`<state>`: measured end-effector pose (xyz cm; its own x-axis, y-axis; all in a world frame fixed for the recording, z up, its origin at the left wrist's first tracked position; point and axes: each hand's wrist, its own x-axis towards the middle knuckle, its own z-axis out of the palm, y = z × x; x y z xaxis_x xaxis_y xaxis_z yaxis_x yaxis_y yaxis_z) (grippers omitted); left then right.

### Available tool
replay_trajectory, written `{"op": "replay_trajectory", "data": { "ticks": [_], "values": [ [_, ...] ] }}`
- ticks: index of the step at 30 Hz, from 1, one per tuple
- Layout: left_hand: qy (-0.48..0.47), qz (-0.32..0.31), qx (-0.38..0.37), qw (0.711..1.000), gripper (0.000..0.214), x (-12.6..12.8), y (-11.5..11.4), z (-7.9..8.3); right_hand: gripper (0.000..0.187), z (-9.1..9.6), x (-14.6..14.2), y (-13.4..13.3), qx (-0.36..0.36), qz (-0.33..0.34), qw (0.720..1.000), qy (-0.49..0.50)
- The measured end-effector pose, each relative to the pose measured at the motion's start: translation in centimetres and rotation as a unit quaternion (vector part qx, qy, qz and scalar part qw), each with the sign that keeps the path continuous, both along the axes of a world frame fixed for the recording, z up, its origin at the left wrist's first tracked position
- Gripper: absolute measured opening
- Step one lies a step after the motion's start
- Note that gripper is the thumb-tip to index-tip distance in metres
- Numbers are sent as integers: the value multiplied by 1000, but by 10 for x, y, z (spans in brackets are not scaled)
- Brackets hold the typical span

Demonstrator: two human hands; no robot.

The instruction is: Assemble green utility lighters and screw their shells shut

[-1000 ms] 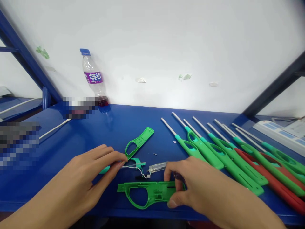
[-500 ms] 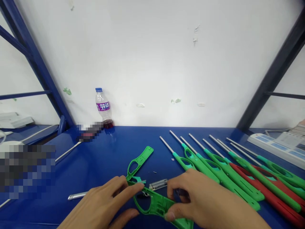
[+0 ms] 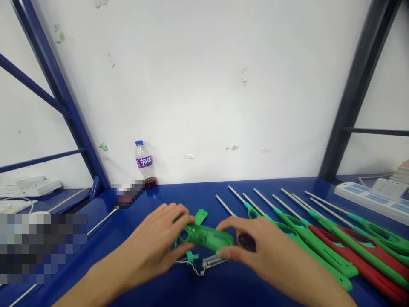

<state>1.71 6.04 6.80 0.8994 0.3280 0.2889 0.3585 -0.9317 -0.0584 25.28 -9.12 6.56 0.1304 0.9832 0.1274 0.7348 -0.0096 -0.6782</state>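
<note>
Both my hands hold one green plastic lighter shell half (image 3: 207, 237) lifted a little above the blue bench. My left hand (image 3: 159, 243) pinches its left end. Its right end is gripped by my right hand (image 3: 255, 251), between thumb and fingers. Under the shell lie a small clear fuel tube with white wires (image 3: 209, 263) and a teal trigger piece (image 3: 191, 257). The other green shell half (image 3: 200, 216) lies just behind, partly hidden by the held piece.
Several assembled long-nosed lighters, green (image 3: 297, 234) and red (image 3: 351, 251), lie in a row to the right. A drink bottle (image 3: 144, 164) stands by the white wall. A white power strip (image 3: 370, 198) sits at far right. Blue shelf posts (image 3: 358, 89) frame both sides.
The shell half came up off the bench and now hangs level between both hands. The camera tilted up, so the bench sits lower in view.
</note>
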Motion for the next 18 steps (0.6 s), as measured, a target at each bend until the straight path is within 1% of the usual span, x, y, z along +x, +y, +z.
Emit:
{"op": "replay_trajectory", "data": {
  "ticks": [2,4,7,9,10,12,14,16,18],
  "values": [
    [6,29,-7,1000,33,8,39,1,29,-2,10,-1,31,-54,998,-1],
    [17,51,-13,998,33,20,83,1,31,-4,18,-2,55,-82,995,-8],
    [46,75,-26,996,31,43,146,-8,33,-6,25,-3,60,-85,994,-18],
    [54,90,-35,994,32,57,178,-18,33,-8,26,-2,60,-80,995,-23],
    [54,97,-39,993,33,64,190,-23,32,-9,26,-2,58,-78,995,-24],
    [52,110,-47,991,34,73,205,-34,31,-11,25,-2,47,-71,996,-25],
    [44,123,-50,990,36,76,211,-42,31,-11,25,-2,33,-60,997,-23],
    [33,134,-48,989,38,74,207,-45,31,-9,25,-2,28,-53,998,-20],
    [33,140,-49,988,38,69,196,-43,30,-7,26,-1,38,-55,998,-22]
  ]
}}
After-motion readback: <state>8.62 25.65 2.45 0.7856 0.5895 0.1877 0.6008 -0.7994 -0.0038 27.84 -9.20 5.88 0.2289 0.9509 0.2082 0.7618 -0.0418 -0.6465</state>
